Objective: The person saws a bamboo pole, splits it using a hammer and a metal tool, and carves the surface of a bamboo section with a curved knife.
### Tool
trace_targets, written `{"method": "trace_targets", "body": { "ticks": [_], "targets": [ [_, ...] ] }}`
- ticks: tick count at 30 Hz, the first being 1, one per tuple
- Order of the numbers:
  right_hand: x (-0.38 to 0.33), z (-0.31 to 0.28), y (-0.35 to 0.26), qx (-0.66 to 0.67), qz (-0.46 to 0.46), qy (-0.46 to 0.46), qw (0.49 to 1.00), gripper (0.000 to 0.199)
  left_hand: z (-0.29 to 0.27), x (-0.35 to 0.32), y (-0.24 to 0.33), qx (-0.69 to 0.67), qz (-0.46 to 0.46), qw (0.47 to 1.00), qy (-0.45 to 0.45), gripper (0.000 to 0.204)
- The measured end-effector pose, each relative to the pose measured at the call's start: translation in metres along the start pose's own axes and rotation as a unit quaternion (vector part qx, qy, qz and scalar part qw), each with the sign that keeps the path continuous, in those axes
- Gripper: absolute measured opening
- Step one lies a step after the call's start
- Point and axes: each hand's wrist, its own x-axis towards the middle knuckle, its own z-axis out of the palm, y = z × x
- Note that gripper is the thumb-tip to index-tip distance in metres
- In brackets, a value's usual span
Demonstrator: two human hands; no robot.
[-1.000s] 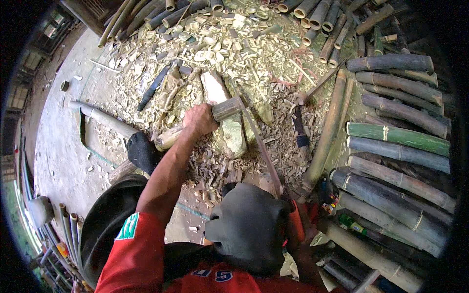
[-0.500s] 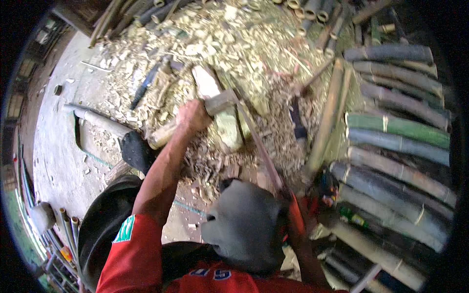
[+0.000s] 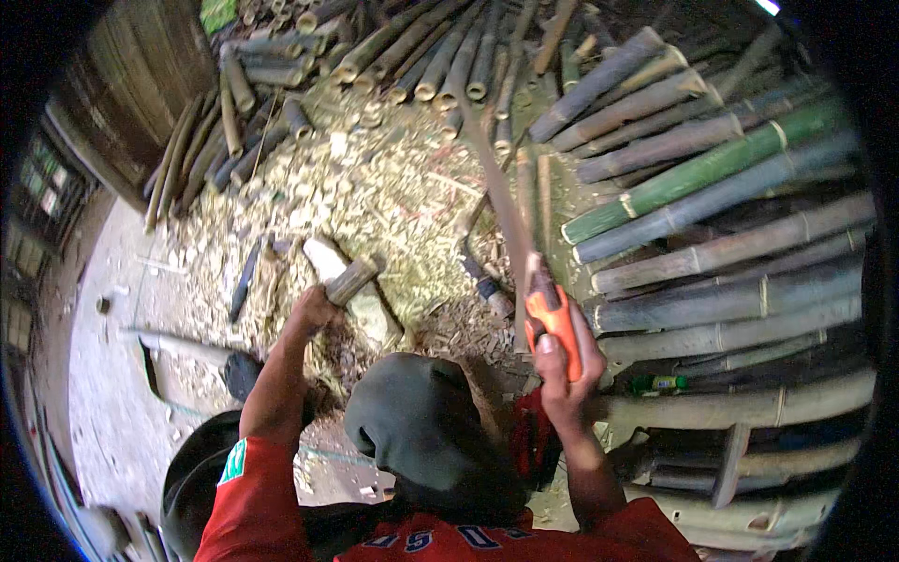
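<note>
My right hand [image 3: 567,370] is wrapped round the orange handle of a handsaw [image 3: 510,206]. The long brown blade points up and away, apart from the wood. On the left, my left hand [image 3: 318,309] grips a short grey-brown piece of bamboo [image 3: 354,280]. That piece lies across a pale, hewn wooden block [image 3: 376,320] on the ground, its end jutting past my fingers to the right. A bent knee in dark grey cloth [image 3: 412,421] rises between my arms.
Pale wood chips [image 3: 375,178] cover the ground ahead. A blue-handled tool [image 3: 246,281] lies among them, left of the block. Dark bamboo poles [image 3: 712,253] are stacked along the right, including a green pole [image 3: 693,178]. More cut bamboo [image 3: 459,66] fans out at the back.
The saw has come away from the bamboo piece and swung up to the right in my right hand. My left hand still holds the piece on the block. The view has shifted.
</note>
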Motion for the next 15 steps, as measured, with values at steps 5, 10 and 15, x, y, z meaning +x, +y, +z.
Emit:
{"method": "trace_targets", "body": {
  "ticks": [5, 10, 15],
  "targets": [
    [-0.034, -0.049, 0.127, -0.021, 0.114, 0.183, 0.976, 0.028, -0.062, 0.018, -0.075, 0.034, 0.07, 0.99, 0.119, 0.075],
    [-0.009, -0.045, 0.229, 0.068, 0.26, 0.265, 0.926, 0.029, -0.247, -0.043, -0.153, 0.109, 0.08, 0.977, 0.166, 0.056],
    [0.015, -0.007, 0.249, 0.122, 0.272, 0.251, 0.921, 0.077, -0.391, -0.193, -0.226, 0.22, 0.061, 0.927, 0.296, 0.042]
  ]
}}
